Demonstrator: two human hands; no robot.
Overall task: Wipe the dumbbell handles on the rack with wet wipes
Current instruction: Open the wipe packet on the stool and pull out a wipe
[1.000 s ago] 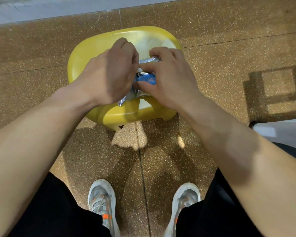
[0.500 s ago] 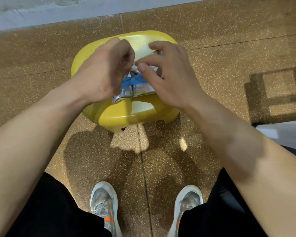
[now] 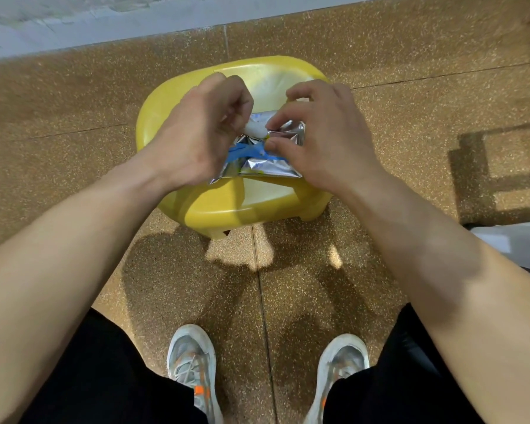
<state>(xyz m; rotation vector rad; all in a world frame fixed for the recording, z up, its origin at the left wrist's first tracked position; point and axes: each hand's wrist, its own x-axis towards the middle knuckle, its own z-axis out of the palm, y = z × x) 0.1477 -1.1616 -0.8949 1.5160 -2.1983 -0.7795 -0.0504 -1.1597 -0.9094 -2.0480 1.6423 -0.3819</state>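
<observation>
I see the left hand [image 3: 196, 133] pinching the wet wipe [image 3: 254, 129], just left of the right hand [image 3: 328, 142], which grips the wipes pack [image 3: 266, 168] lying left-right.

I've got a yellow plastic stool [image 3: 214, 209] standing on the speckled brown floor [image 3: 74, 117], with the left sneaker [image 3: 192, 365] and right sneaker [image 3: 341, 362] planted near it.

So a second ago the wet wipe packet [image 3: 259, 165] was mostly buried between the two hands. Now it's spread out wider with crinkled silver foil showing, and a bit of white wipe [image 3: 254, 129] has popped up, pinched by the left hand [image 3: 196, 133] right next to the right hand [image 3: 328, 133] fingertips.
</observation>
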